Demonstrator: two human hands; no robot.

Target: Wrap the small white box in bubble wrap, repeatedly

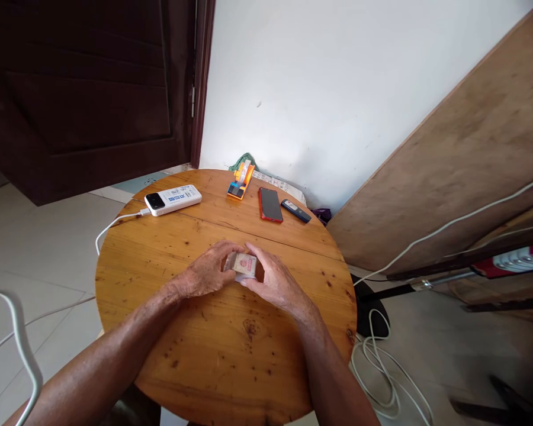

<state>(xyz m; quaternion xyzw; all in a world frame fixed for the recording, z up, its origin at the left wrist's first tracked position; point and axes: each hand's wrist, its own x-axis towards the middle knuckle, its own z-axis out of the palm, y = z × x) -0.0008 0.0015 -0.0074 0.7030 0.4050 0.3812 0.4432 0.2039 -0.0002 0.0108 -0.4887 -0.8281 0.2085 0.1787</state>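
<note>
Head view: round wooden worktop [213, 361] w/ both bare hands meeting near its centre. The L hand [206, 270] and R hand [275, 279] face each other around a small boxed pack [245, 264], pale w/ reddish print on its upper face. L grip pinches the pack at its L end, thumb on the near side, fingers on the far; R grip closes on it from the R, thumb tip at the near edge, index at the far corner, w/ a gap btwn pack and palm. Whether the pack touches the wood or is held just above it is hard to tell. Beyond the hands, L to R: white power bank [177, 200] w/ dark end and white cable [115, 220] plugged in; orange tape dispenser [241, 182]; red-edged phone [270, 205], face up; dark handheld device [295, 210] just beside it. Background: dark door [84, 94] at L, wooden board [462, 136] leaning at R.
</note>
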